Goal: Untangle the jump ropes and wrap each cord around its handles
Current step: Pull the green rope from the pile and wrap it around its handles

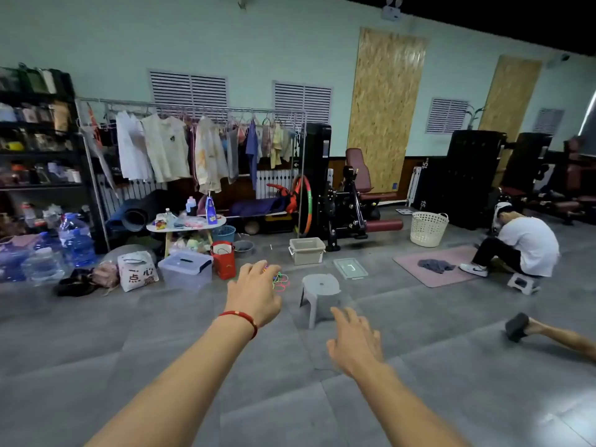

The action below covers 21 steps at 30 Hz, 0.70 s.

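Observation:
A small tangle of jump ropes [281,281] with green, pink and purple cords lies on the grey floor, partly hidden behind my left hand. My left hand [254,293], with a red string bracelet on its wrist, stretches forward in front of the tangle with loosely bent fingers; whether it touches the cords I cannot tell. My right hand [353,341] hovers lower and to the right with relaxed, spread fingers and holds nothing. No handles can be made out in the tangle.
A grey plastic stool [319,293] stands just right of the ropes. Behind are a clear lidded box [186,269], a red bag [223,259], a beige bin [306,250] and a clothes rack [193,140]. A person [519,246] crouches on a pink mat [435,269]; someone's leg [548,333] lies at right.

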{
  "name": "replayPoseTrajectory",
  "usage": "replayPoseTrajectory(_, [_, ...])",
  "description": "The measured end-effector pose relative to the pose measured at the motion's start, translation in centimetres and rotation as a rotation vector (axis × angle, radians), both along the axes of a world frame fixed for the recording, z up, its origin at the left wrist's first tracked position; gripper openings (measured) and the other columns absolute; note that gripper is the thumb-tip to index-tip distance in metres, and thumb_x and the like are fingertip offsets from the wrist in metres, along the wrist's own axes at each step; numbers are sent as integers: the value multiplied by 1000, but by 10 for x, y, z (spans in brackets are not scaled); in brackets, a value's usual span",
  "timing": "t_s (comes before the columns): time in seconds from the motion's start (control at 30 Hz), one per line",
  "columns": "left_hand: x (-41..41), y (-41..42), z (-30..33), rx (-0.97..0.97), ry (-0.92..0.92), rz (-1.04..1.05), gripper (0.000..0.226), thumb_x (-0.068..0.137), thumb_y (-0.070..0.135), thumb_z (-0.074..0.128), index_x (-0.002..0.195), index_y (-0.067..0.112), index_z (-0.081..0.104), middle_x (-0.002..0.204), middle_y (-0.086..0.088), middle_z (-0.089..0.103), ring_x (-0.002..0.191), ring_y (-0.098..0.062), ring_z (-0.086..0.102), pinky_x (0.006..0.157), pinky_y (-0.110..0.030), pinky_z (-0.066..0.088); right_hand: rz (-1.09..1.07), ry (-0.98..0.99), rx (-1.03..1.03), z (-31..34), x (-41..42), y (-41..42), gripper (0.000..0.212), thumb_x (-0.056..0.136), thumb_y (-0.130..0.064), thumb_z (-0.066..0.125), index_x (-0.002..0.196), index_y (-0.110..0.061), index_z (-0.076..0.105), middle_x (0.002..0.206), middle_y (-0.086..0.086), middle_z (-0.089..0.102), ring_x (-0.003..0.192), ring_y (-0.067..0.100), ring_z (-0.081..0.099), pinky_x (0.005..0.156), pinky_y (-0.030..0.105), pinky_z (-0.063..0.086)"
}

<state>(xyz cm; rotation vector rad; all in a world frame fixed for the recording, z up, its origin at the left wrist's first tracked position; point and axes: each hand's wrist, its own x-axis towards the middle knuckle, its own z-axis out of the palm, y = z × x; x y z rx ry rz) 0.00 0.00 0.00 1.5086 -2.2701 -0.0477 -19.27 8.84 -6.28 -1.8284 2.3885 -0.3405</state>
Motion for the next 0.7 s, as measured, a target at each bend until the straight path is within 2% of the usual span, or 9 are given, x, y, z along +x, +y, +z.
replayPoseTrajectory(0.27, [-9, -149, -23, 24, -20, -1, 56, 85, 27, 58, 139, 34, 43, 145, 8, 42, 133, -22, 33, 93, -45, 46, -55, -17, 66, -27, 1, -145, 69, 94, -36, 50, 154, -32, 18, 159, 0, 19, 139, 27, 30, 105, 53, 33])
replayPoseTrajectory(0.4, [-35, -217, -32, 67, 59, -22, 59, 80, 25, 57, 138, 32, 47, 140, 7, 47, 130, -22, 37, 100, -42, 43, -52, -32, 93, -40, -29, -227, 69, 94, -36, 48, 155, -30, 17, 158, 0, 20, 138, 28, 31, 103, 50, 33])
replayPoseTrajectory(0.6, [-69, -338, -36, 119, 120, 28, 60, 81, 24, 58, 140, 31, 48, 138, 4, 50, 130, -23, 38, 105, -40, 41, -47, -40, 156, -41, -73, -369, 50, 94, -41, 48, 140, -24, 40, 145, 3, 39, 133, 28, 36, 106, 52, 33])
replayPoseTrajectory(0.7, [-71, -400, -42, 137, 130, 61, 61, 82, 24, 59, 141, 30, 46, 138, 2, 49, 131, -25, 37, 106, -41, 41, -44, -59, 175, -41, -74, -432, 47, 94, -41, 48, 137, -23, 44, 141, 4, 41, 134, 28, 37, 106, 51, 33])
